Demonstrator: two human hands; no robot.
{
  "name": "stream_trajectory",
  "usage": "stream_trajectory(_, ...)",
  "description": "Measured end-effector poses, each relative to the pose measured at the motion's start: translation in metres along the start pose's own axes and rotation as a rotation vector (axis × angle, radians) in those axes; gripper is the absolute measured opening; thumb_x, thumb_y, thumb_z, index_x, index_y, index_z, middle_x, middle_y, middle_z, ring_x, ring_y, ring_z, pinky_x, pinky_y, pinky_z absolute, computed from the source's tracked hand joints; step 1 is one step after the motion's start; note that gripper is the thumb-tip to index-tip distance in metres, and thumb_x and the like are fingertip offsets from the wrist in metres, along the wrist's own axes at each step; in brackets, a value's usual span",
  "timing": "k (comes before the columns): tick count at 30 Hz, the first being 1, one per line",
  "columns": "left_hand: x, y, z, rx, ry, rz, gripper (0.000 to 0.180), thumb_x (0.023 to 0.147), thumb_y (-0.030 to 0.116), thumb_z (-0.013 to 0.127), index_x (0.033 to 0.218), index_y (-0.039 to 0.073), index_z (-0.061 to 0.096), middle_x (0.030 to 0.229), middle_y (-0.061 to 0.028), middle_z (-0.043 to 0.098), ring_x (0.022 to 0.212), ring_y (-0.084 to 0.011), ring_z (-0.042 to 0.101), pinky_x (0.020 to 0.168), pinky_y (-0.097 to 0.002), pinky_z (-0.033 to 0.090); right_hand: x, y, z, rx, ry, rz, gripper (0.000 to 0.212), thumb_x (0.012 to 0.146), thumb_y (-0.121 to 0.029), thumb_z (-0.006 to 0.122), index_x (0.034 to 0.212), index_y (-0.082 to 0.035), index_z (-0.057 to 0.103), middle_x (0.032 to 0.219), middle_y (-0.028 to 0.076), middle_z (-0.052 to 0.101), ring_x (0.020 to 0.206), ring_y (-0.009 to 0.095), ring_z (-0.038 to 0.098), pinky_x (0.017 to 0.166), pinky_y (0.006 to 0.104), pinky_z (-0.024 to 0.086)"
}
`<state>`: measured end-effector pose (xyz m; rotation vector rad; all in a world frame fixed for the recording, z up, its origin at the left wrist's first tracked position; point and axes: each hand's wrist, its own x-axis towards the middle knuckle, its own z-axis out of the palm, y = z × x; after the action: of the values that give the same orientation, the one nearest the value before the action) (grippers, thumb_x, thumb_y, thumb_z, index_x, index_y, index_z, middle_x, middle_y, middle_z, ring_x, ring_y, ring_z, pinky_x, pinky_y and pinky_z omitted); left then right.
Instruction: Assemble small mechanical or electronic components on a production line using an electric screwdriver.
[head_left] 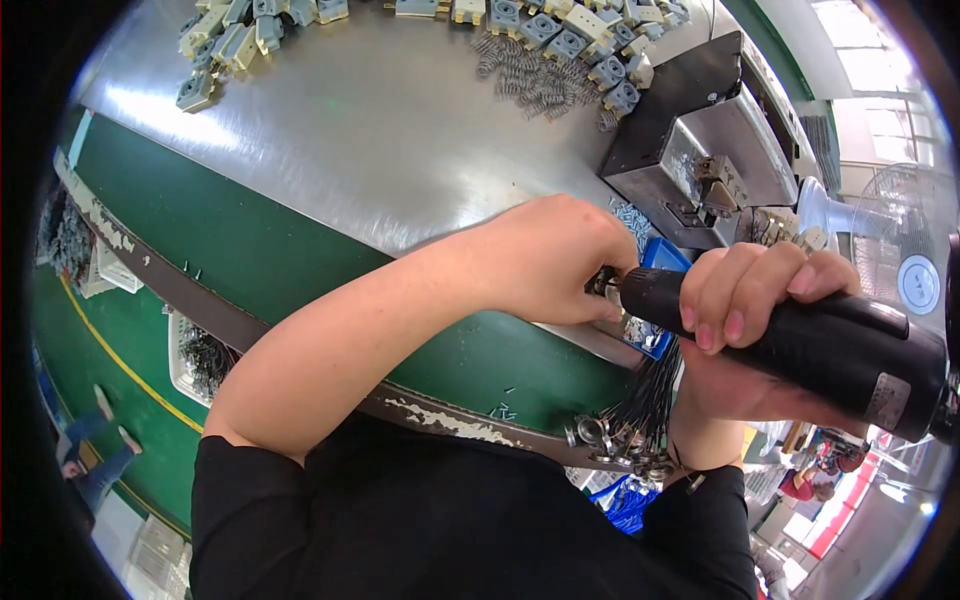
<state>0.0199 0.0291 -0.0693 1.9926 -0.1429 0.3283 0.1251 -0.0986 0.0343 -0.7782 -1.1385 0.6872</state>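
Observation:
A black electric screwdriver point(830, 360) lies across my right hand point(735, 300), whose fingers are wrapped round its body. Its nose points left, toward my left hand point(565, 255). The left thumb and fingers pinch a small dark part point(603, 280) right at the screwdriver's nose; most of that part is hidden. Just behind both hands stands a blue tray point(668, 256) with small pieces in it. Loose small screws point(630, 222) lie beside the tray on the metal worktop point(380, 130).
A dark metal box fixture point(680, 150) stands at the back right. Coil springs point(535, 75) and grey-and-cream blocks point(565, 42) lie at the back, with more blocks point(235, 45) at far left. Black cables with metal ends point(645, 410) hang near my right arm. A fan point(900, 230) is at right.

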Motion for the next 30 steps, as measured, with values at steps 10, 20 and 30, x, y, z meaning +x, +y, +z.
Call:
stream_trajectory(10, 0.002, 0.005, -0.003, -0.023, -0.034, -0.041, 0.034, 0.072, 0.014, 0.086, 0.103, 0.003, 0.075, 0.095, -0.0129, 0.073, 0.087, -0.0332, 0.071, 0.074, -0.0412, 0.056, 0.002, -0.003, 0.007, -0.015, 0.060, 0.054, 0.097, 0.086, -0.085, 0.063, 0.134, -0.002, 0.050, 0.072, 0.004, 0.052, 0.055, 0.016, 0.053, 0.054, 0.0330, 0.046)
stream_trajectory(20, -0.001, -0.002, -0.001, -0.028, -0.020, -0.028, 0.027, 0.078, 0.024, 0.087, 0.094, 0.006, 0.075, 0.094, -0.0119, 0.074, 0.095, -0.0346, 0.072, 0.083, -0.0453, 0.057, 0.006, 0.000, 0.001, -0.057, -0.047, 0.019, 0.084, 0.086, -0.083, 0.067, 0.113, -0.005, 0.050, 0.074, 0.004, 0.055, 0.055, 0.017, 0.054, 0.055, 0.0322, 0.046)
stream_trajectory(30, 0.002, 0.010, -0.007, -0.026, -0.035, -0.033, 0.028, 0.078, 0.024, 0.087, 0.096, 0.006, 0.075, 0.096, -0.0121, 0.074, 0.095, -0.0342, 0.073, 0.083, -0.0443, 0.058, 0.011, -0.016, -0.004, -0.053, 0.018, 0.085, 0.111, 0.086, -0.087, 0.061, 0.152, 0.001, 0.043, 0.075, 0.005, 0.054, 0.057, 0.017, 0.054, 0.056, 0.0343, 0.046)
